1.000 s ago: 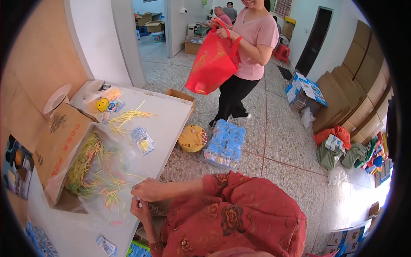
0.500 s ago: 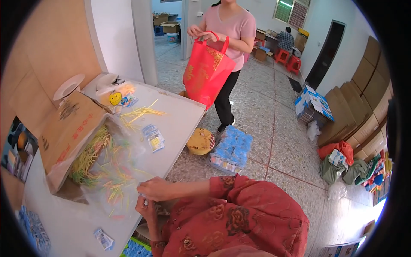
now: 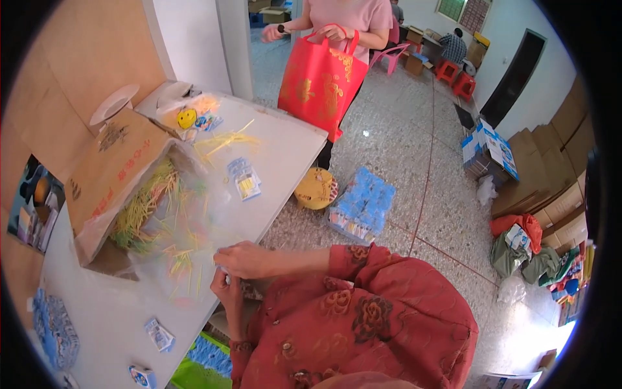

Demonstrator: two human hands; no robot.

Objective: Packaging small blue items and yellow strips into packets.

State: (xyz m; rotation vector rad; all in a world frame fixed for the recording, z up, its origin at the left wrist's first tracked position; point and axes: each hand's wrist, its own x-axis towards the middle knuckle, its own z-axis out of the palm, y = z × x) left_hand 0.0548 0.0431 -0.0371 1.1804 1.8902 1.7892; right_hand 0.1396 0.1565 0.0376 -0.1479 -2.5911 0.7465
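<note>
Both my hands are together at the table's front edge. My right hand is closed, its fingertips pinched just above my left hand, which is also curled closed. A small pale item between them is mostly hidden by my fingers. Just beyond lie loose thin yellow, green and pink strips on clear plastic. More strips spill from a tipped cardboard box. Small blue-and-white printed packets lie farther back; another packet and a small printed box lie nearer me.
Past the white table, a person in pink holds a red bag. On the floor stand a round yellow-topped stool and a blue bundle of packs. A green container sits below the table edge. Flattened cartons lean right.
The view has shifted, bringing the small printed box and more of the green container into sight. The person in pink has moved one hand off the bag and outward. My hands stay together.
</note>
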